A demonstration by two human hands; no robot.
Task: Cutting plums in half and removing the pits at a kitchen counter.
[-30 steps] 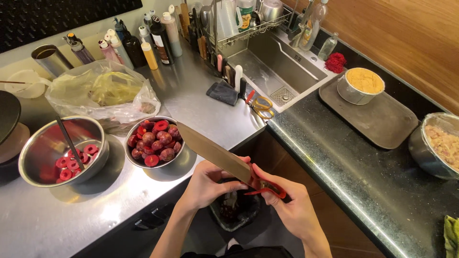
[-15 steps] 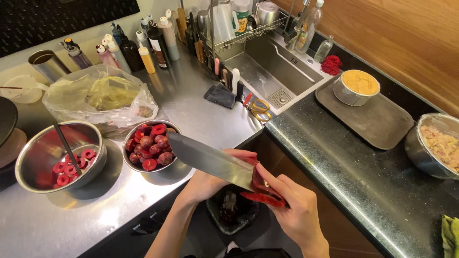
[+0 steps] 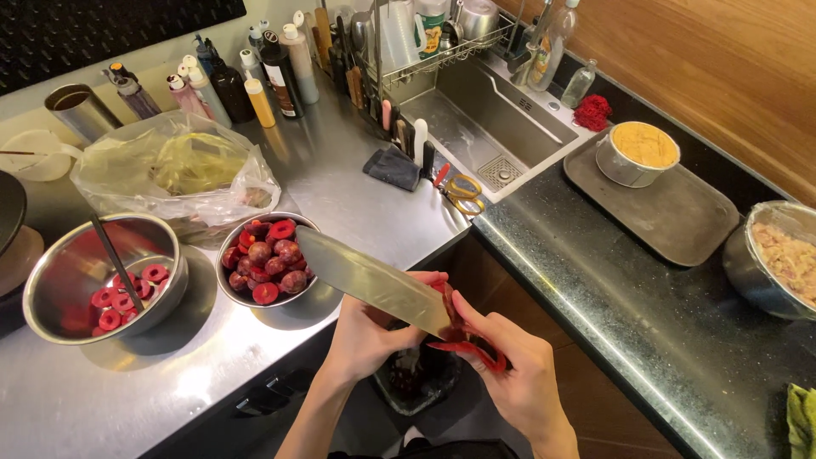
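Both hands meet below the counter: right hand (image 3: 518,378) grips the cleaver (image 3: 374,285), left hand (image 3: 370,327) pinches red fruit (image 3: 438,289)

Your kitchen corner: steel counter, sunken sink, dark stone worktop.

You stand before a brushed steel counter (image 3: 357,183) that catches bright overhead light in pale streaks. To your right it meets a speckled dark stone worktop (image 3: 646,331). A steel sink (image 3: 484,119) is set in at the corner, with a wire rack (image 3: 442,55) along its back edge. A warm wooden wall panel (image 3: 722,68) rises behind the stone, and a black perforated panel (image 3: 102,30) backs the steel side.
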